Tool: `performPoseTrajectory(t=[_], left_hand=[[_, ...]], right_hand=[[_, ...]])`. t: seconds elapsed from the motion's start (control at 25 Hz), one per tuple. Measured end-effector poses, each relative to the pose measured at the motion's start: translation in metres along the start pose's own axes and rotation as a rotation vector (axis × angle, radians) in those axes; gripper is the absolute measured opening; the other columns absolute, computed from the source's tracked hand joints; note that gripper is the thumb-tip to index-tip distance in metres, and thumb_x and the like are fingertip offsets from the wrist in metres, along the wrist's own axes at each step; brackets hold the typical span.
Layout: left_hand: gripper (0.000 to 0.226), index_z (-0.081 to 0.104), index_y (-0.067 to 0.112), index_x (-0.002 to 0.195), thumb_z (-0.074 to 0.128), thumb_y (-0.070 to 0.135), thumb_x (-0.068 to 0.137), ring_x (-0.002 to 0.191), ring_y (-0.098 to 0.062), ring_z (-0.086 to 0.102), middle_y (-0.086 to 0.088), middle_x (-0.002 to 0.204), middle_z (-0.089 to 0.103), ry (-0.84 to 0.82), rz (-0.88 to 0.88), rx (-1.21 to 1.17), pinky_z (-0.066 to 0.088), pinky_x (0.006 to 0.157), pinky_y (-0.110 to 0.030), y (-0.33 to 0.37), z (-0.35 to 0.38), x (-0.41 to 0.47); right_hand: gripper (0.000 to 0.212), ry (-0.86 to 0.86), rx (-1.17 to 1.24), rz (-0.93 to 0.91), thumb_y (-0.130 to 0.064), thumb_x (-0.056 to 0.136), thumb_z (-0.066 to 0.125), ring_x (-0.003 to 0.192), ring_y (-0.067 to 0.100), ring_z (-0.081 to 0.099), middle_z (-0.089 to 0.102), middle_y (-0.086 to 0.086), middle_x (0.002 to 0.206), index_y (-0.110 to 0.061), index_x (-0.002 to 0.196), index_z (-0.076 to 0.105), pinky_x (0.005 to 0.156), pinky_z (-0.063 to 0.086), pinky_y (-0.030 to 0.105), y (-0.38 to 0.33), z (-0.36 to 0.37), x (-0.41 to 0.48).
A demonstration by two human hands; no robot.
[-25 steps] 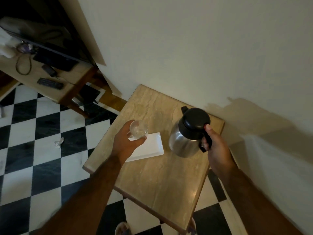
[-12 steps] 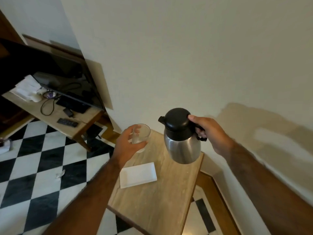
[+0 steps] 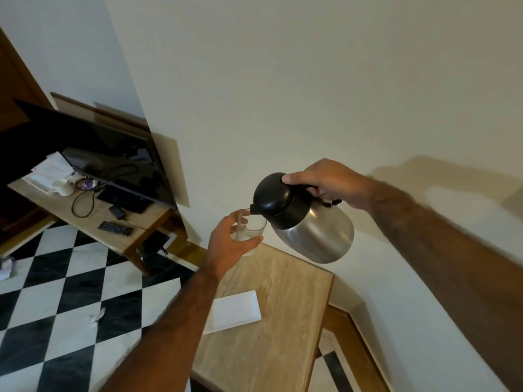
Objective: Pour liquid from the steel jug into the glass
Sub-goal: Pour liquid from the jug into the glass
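Observation:
A steel jug [image 3: 317,236] with a black lid hangs in the air above the small marble-topped table [image 3: 283,329]. My right hand [image 3: 328,181] grips its black handle from above, thumb on the lid. The jug is tilted left, and its spout sits over the rim of a clear glass [image 3: 253,226]. My left hand [image 3: 230,243] holds that glass upright in the air, fingers wrapped around its near side. Some clear liquid shows in the glass. Both are raised well above the table top.
A white rectangular tray [image 3: 235,311] lies on the table below my left forearm. A wall stands close behind the table. To the left is a desk [image 3: 93,213] with a TV, cables and a remote. The floor is black and white checkered tile.
Both hands have risen higher above the table. The jug has tipped from upright to leaning left, with its spout now at the glass rim.

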State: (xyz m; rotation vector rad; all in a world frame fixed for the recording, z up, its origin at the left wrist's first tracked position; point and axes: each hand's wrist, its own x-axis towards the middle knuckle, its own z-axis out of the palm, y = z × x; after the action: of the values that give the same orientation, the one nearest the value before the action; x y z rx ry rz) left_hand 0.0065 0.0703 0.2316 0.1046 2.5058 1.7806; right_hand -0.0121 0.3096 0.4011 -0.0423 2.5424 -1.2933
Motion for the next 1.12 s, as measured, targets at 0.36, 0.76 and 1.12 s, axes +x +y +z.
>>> performPoseTrajectory(t=[0.36, 0.76, 1.12], left_hand=[[0.057, 0.055, 0.034, 0.128, 0.083, 0.038, 0.078, 0.108, -0.012, 0.06, 0.012, 0.123, 0.063, -0.034, 0.017, 0.021, 0.047, 0.086, -0.017, -0.004, -0.008, 0.002], [0.063, 0.05, 0.036, 0.133, 0.082, 0.041, 0.078, 0.115, -0.011, 0.054, 0.017, 0.127, 0.054, -0.024, -0.027, -0.01, 0.046, 0.092, -0.027, -0.005, -0.009, -0.009], [0.063, 0.049, 0.038, 0.13, 0.084, 0.037, 0.078, 0.112, -0.01, 0.054, 0.017, 0.125, 0.053, -0.008, -0.042, -0.022, 0.046, 0.089, -0.026, -0.004, -0.007, -0.018]], right_hand=[[0.064, -0.082, -0.311, 0.047, -0.063, 0.084, 0.075, 0.041, 0.019, 0.028, 0.036, -0.006, 0.04, -0.019, 0.047, 0.047, 0.048, 0.027, 0.029, -0.047, -0.002, 0.013], [0.059, -0.19, -0.522, 0.016, -0.064, 0.089, 0.071, 0.034, 0.007, 0.037, 0.047, -0.008, 0.045, -0.018, 0.057, 0.055, 0.044, 0.034, 0.021, -0.079, 0.014, 0.014], [0.057, -0.241, -0.603, 0.042, -0.065, 0.086, 0.074, 0.034, 0.009, 0.035, 0.046, -0.007, 0.044, -0.02, 0.055, 0.057, 0.043, 0.031, 0.021, -0.089, 0.022, 0.022]])
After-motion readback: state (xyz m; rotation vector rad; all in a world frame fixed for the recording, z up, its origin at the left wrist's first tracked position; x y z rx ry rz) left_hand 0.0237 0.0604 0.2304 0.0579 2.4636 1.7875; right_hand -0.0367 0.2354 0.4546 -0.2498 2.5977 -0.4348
